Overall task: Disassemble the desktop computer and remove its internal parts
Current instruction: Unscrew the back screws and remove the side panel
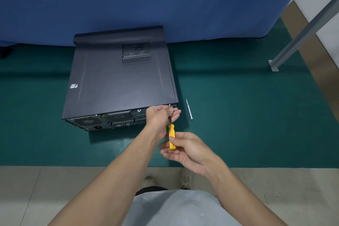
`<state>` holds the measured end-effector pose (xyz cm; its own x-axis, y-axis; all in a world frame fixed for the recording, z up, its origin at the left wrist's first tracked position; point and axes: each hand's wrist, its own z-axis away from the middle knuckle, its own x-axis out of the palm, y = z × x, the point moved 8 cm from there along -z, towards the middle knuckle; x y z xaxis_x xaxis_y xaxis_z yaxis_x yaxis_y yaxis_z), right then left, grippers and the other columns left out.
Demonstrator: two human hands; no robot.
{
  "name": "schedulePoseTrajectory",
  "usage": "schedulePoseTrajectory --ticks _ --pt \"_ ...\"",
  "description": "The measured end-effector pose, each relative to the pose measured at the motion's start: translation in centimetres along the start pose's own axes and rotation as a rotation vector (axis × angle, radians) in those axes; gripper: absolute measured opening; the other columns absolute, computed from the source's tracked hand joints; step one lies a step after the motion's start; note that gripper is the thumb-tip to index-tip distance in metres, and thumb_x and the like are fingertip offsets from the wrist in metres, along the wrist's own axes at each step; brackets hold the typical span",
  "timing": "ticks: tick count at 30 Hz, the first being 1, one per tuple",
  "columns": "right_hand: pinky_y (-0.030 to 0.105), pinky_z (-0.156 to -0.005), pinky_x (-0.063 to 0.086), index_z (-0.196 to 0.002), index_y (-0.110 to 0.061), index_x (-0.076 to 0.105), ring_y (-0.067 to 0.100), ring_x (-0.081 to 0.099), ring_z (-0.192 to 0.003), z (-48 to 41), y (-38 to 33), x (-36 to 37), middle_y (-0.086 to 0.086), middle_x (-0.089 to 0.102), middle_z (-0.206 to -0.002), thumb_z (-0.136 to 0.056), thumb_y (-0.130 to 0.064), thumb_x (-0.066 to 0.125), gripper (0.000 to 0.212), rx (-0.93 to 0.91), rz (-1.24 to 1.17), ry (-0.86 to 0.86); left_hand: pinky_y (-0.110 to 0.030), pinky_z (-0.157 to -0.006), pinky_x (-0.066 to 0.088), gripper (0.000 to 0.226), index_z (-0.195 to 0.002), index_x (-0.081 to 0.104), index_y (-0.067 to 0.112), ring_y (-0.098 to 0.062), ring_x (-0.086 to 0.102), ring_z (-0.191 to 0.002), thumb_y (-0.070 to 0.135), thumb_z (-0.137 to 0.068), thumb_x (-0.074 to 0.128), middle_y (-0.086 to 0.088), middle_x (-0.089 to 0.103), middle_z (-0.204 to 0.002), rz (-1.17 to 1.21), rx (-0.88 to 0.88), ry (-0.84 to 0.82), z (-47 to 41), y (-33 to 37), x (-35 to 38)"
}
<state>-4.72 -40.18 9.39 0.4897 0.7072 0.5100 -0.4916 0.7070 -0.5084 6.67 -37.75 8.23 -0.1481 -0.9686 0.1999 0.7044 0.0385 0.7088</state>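
Note:
A black desktop computer case (pixel 117 80) lies on its side on the green floor, its rear panel with ports facing me and its side cover closed. A yellow-handled screwdriver (pixel 172 136) points at a screw (pixel 169 105) at the rear panel's upper right corner. My right hand (pixel 185 147) pinches the yellow handle between thumb and fingers. My left hand (pixel 162 115) is cupped around the metal shaft near the tip, right at the case's rear edge.
A slim silver screwdriver bit (pixel 189 109) lies on the green floor just right of the case. A blue curtain (pixel 146 2) hangs behind the case. A grey metal post (pixel 300 36) slants to the floor at the right. My shoes (pixel 186 180) stand on the beige floor strip.

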Motion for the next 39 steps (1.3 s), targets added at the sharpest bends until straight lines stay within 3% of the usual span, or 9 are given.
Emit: schedulePoseTrajectory --ticks 6,8,13,20,26,29,32,34,39 --pt "0.025 -0.062 0.056 -0.098 -0.012 0.057 0.013 0.069 -0.057 0.1 -1.1 -1.5 0.008 0.071 -0.080 -0.089 -0.012 0.064 0.012 -0.153 0.673 0.429 -0.027 -0.062 0.059 0.017 -0.093 0.056 -0.001 -0.025 0.072 -0.074 -0.012 -0.083 0.065 -0.018 0.069 -0.086 -0.177 0.030 0.089 -0.3 0.4 -0.8" --pt "0.024 -0.062 0.056 -0.100 -0.008 0.058 0.014 0.068 -0.061 -0.1 -0.7 -1.4 0.011 0.069 -0.084 -0.091 -0.011 0.062 0.010 -0.148 0.525 0.352 -0.025 -0.061 0.059 0.014 -0.093 0.055 -0.001 -0.024 0.072 -0.072 -0.014 -0.087 0.059 -0.019 0.068 -0.086 -0.165 0.014 0.072 -0.4 0.4 -0.6" --pt "0.034 -0.068 0.059 -0.116 0.013 0.051 0.037 0.069 -0.082 0.0 -0.3 -0.6 0.027 0.067 -0.089 -0.094 0.007 0.048 0.023 0.024 -0.229 -0.022 -0.025 -0.064 0.060 0.010 -0.094 0.055 -0.008 -0.027 0.071 -0.076 -0.015 -0.091 0.049 -0.024 0.067 -0.088 -0.010 -0.027 -0.041 -0.5 -0.1 0.0" --pt "0.024 -0.062 0.057 -0.098 -0.010 0.055 0.019 0.072 -0.066 0.0 -1.0 -2.3 0.013 0.065 -0.092 -0.088 0.001 0.063 0.017 -0.167 0.445 0.430 -0.029 -0.070 0.060 0.015 -0.089 0.058 -0.003 -0.024 0.073 -0.077 -0.014 -0.082 0.065 -0.020 0.070 -0.089 -0.097 0.032 0.046 -0.3 -0.2 -0.8" --pt "0.032 -0.072 0.058 -0.106 0.008 0.056 0.032 0.071 -0.083 -0.1 0.0 -1.7 0.026 0.064 -0.096 -0.096 0.001 0.050 0.013 -0.009 -0.070 0.099 -0.029 -0.073 0.060 0.014 -0.090 0.055 -0.005 -0.026 0.071 -0.078 -0.018 -0.089 0.050 -0.021 0.068 -0.087 0.011 -0.009 -0.031 -0.4 -0.4 -0.3" --pt "0.029 -0.068 0.058 -0.105 0.004 0.056 0.031 0.071 -0.080 -0.1 -0.5 -2.3 0.023 0.065 -0.094 -0.094 0.003 0.052 0.011 -0.060 0.137 0.200 -0.031 -0.074 0.060 0.012 -0.094 0.057 -0.009 -0.028 0.072 -0.080 -0.017 -0.090 0.049 -0.022 0.069 -0.089 0.041 -0.028 -0.085 -0.5 -0.6 -0.2" --pt "0.027 -0.066 0.059 -0.094 -0.011 0.056 0.019 0.072 -0.068 0.2 -1.1 -2.7 0.010 0.067 -0.087 -0.089 0.000 0.062 0.013 -0.154 0.476 0.436 -0.031 -0.074 0.060 0.009 -0.091 0.061 -0.007 -0.026 0.073 -0.079 -0.013 -0.084 0.062 -0.020 0.071 -0.086 -0.043 0.009 0.003 -0.5 -0.3 -0.8" --pt "0.026 -0.066 0.059 -0.093 -0.013 0.056 0.016 0.071 -0.066 0.3 -1.1 -2.9 0.009 0.066 -0.088 -0.087 -0.002 0.065 0.016 -0.178 0.499 0.487 -0.030 -0.072 0.060 0.011 -0.091 0.061 -0.006 -0.025 0.073 -0.078 -0.013 -0.083 0.065 -0.021 0.071 -0.086 -0.090 0.036 0.053 -0.4 -0.1 -1.0" --pt "0.036 -0.072 0.059 -0.109 0.006 0.055 0.030 0.069 -0.078 0.0 -0.1 -1.9 0.026 0.063 -0.098 -0.097 -0.003 0.050 0.016 -0.013 -0.016 0.144 -0.032 -0.074 0.060 0.014 -0.090 0.054 -0.005 -0.029 0.072 -0.079 -0.018 -0.089 0.050 -0.024 0.067 -0.089 0.019 0.020 -0.033 -0.4 -0.3 -0.4"
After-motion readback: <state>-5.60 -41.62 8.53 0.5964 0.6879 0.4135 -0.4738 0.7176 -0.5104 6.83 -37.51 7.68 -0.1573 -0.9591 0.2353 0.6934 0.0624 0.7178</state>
